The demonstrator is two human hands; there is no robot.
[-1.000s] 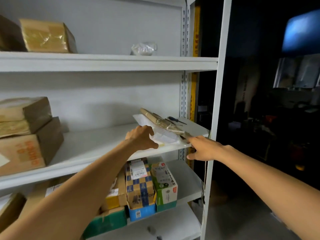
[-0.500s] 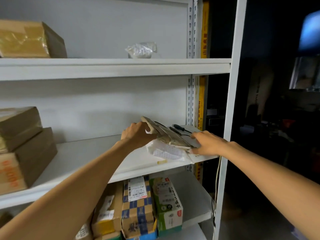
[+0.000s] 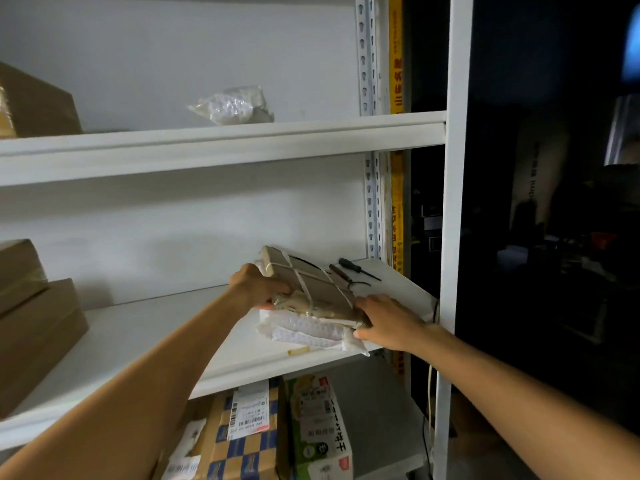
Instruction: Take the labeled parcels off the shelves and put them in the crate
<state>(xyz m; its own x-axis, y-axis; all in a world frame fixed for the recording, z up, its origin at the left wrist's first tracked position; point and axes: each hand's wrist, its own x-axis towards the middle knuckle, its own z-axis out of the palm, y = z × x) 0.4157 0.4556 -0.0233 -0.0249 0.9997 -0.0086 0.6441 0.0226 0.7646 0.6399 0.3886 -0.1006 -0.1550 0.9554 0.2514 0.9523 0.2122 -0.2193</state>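
Fingers [image 3: 277,292] of the left hand [image 3: 258,287] curl round the left edge of the flat brown parcel [image 3: 313,280], and the right hand [image 3: 384,322] grips its near right corner, fingers wrapped over the edge. This parcel is tied with pale string and sits tilted, its far end raised, at the right end of the middle shelf [image 3: 138,341]. It rests on a white bubble-wrap parcel [image 3: 304,332] that lies flat on the same shelf, close to its front lip. A small yellowish scrap [image 3: 298,350] lies on the shelf just in front of the white one. Two screwdrivers [image 3: 356,268] lie at the shelf's back right corner. Stacked brown boxes [image 3: 34,341] stand at its left end. Above the middle shelf, on the next board up, sits a clear plastic bag [image 3: 235,105]. Below it stand a blue-checkered box [image 3: 246,441] bearing a printed label and a green and white box [image 3: 320,434] just beside it.
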